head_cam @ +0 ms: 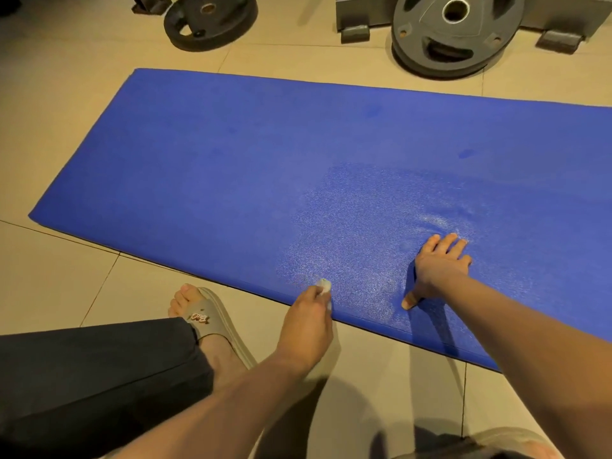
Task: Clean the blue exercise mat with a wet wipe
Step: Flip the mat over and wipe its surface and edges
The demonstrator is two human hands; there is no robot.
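Here, the blue exercise mat (231, 167) lies flat on a beige tiled floor (59, 286), running from the upper left toward the right edge of the head view. The left hand (308, 323) reaches to the near edge of the mat, its fingers curled round a small crumpled white wet wipe (325, 286) and holding it against the mat's surface just inside that edge. The right hand (438, 266) rests further in on the mat, palm down, with the fingers straight and spread and the thumb stretched back toward the near edge; it holds nothing. The two hands are apart, and a paler, glistening, speckled patch (357, 226) spreads over the mat between and beyond them, while the left part of the mat looks darker and matt. Beside the left forearm, off the mat, a foot in a tan slide sandal (212, 321) stands on the tiles below a dark trouser leg (99, 376). Beyond the far edge of the mat a black weight plate (208, 19) lies on the floor, and a larger grey weight plate (455, 31) leans against a grey equipment base (361, 14).
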